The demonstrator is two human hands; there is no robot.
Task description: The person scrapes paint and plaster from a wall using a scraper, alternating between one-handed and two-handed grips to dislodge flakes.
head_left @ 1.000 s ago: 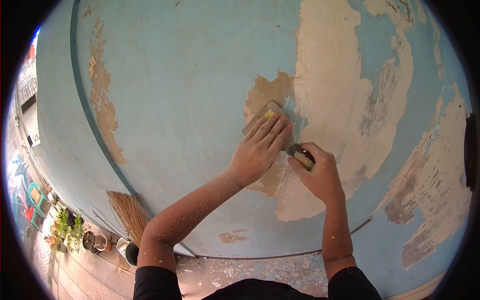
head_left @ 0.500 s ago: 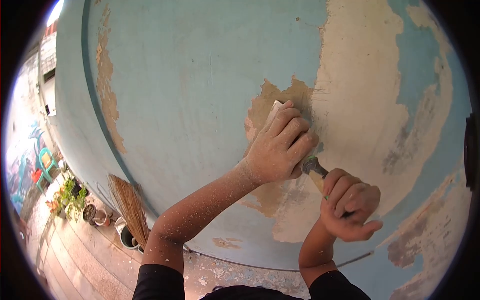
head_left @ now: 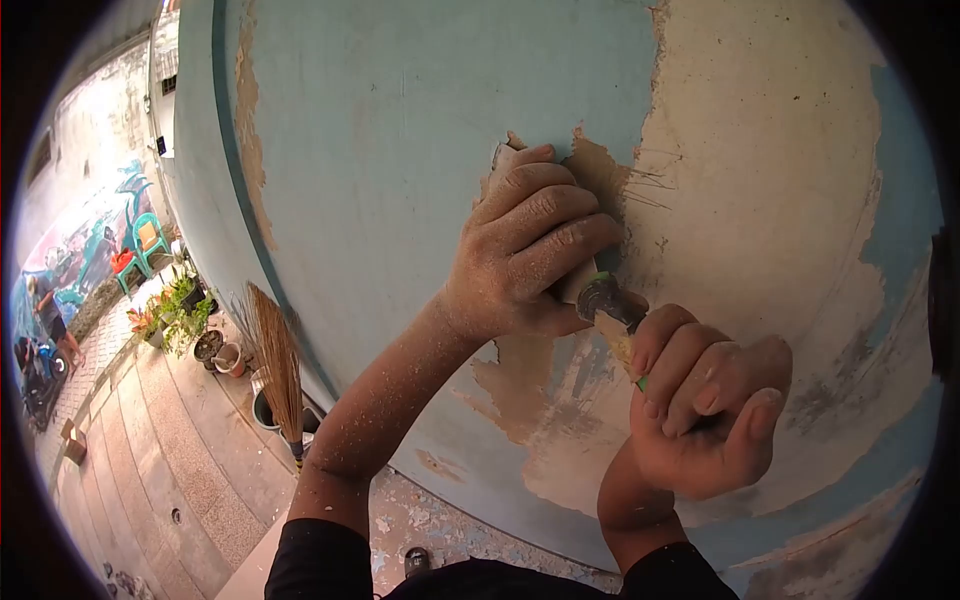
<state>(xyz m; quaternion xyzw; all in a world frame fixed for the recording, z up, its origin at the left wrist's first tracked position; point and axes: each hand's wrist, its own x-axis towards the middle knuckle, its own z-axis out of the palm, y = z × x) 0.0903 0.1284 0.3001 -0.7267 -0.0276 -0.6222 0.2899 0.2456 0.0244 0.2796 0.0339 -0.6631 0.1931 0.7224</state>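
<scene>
My left hand [head_left: 530,240], covered in pale dust, is wrapped round a scraping tool against the wall [head_left: 430,110], over a patch of bare plaster [head_left: 602,175] in the blue-green paint. The tool's pale edge shows above my fingers, and its dark lower part [head_left: 603,298] sticks out below them. Lower right, my right hand [head_left: 710,400] has its fingers curled round the tool's yellowish lower end [head_left: 618,345]. Most of the tool is hidden by my hands. Ragged paint edges and a wide cream area [head_left: 750,150] surround the work spot.
A straw broom [head_left: 275,360] leans by the wall at lower left, beside a bucket [head_left: 264,408]. Potted plants [head_left: 180,310], a green chair [head_left: 148,238] and a person [head_left: 50,312] are farther left. Paint flakes [head_left: 440,530] litter the floor below; a cardboard box [head_left: 74,441] stands far left.
The view has shifted, showing more of the left side and the person there. Both hands are still on the tool; my left hand appears higher and farther left, my right slightly farther right.
</scene>
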